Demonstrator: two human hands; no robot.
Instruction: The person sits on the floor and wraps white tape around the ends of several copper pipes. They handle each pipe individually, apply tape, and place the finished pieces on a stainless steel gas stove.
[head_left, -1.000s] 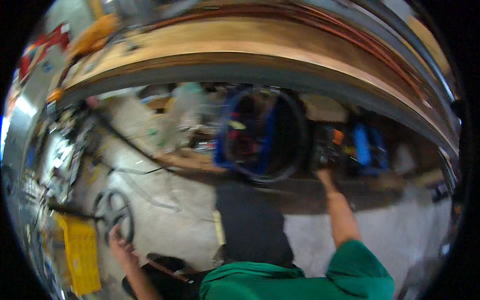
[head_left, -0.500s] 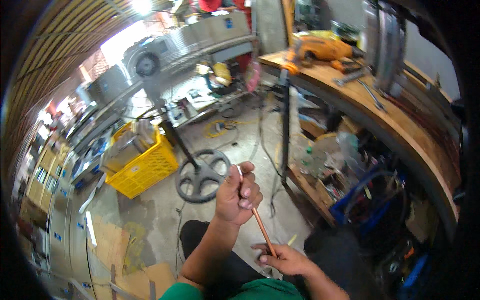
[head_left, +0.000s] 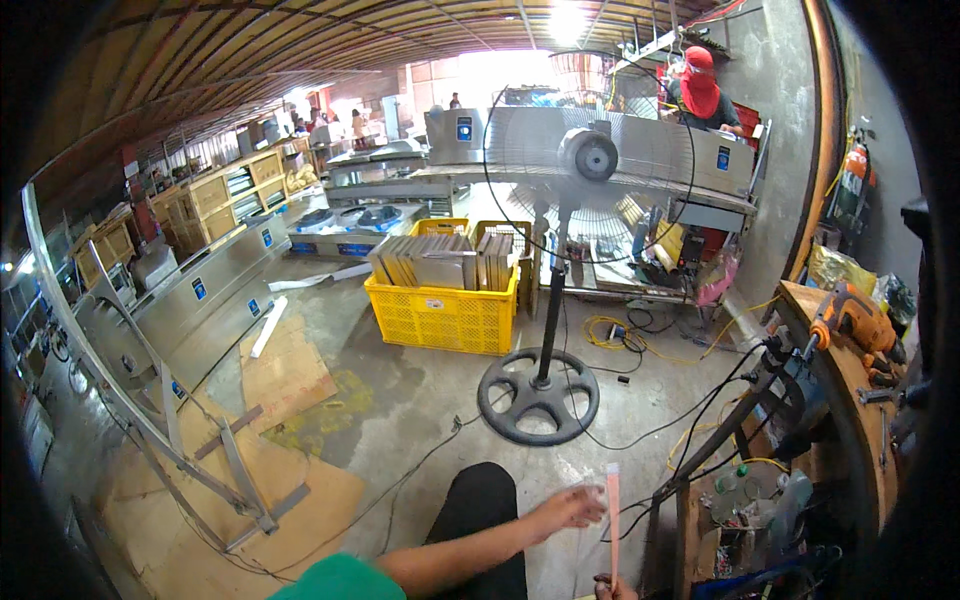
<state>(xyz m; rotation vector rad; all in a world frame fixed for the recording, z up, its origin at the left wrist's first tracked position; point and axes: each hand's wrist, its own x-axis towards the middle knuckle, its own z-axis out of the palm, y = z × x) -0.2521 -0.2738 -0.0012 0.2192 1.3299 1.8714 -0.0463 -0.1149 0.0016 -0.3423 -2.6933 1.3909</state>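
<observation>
A thin copper tube (head_left: 613,525) stands nearly upright just right of my knee, its upper end pale. At the bottom edge of the view my right hand (head_left: 613,588) grips its lower end; most of that hand is cut off. My left hand (head_left: 572,508) reaches in from the left beside the upper part of the tube. Its fingers are loosely bent and apart, holding nothing, and a narrow gap shows between them and the tube.
A standing fan (head_left: 540,395) is ahead, with a yellow crate (head_left: 440,318) of flat panels to its left. On the right, a wooden workbench (head_left: 872,395) carries an orange power drill (head_left: 858,318). Cables cross the floor. A metal frame (head_left: 185,465) stands left; a person (head_left: 700,95) is far back.
My view has swung up and to the left. My left hand has let go of the tube's upper part and moved beside it. The tube now points more upright, still in my right hand.
</observation>
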